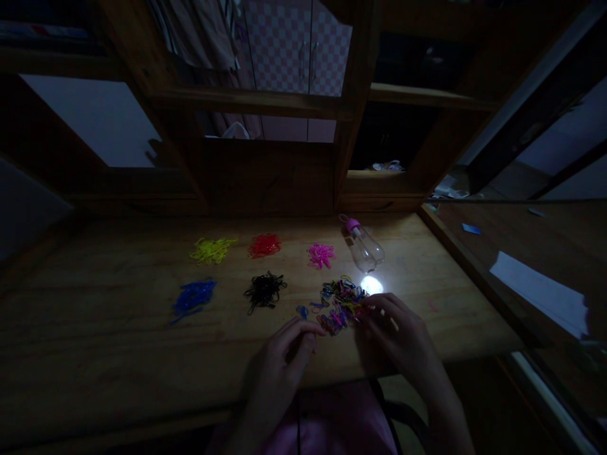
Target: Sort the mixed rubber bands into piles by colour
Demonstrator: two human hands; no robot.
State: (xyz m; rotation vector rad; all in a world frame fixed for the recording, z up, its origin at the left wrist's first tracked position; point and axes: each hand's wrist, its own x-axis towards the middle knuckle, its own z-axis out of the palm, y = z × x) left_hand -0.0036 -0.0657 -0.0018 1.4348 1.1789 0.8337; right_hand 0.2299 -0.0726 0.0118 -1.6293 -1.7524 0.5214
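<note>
A mixed heap of small coloured clips (339, 319), looped like paper clips, lies on the wooden desk. My right hand (403, 332) reaches into the heap's right side with its fingers bent together; what is between the fingertips is hidden. Just below the heap's left edge, my left hand (289, 354) has thumb and forefinger pinched, and I cannot make out what they hold. Single-colour piles are spread beyond: yellow clips (213, 250), red clips (264, 245), pink clips (321, 255), blue clips (193, 297) and black clips (265, 291).
Behind the heap a clear bottle (367, 249) with a pink cap lies on its side, near a bright light spot. Wooden shelves (256, 104) rise at the desk's back. To the right, a white paper strip (540, 292) rests on a brown surface.
</note>
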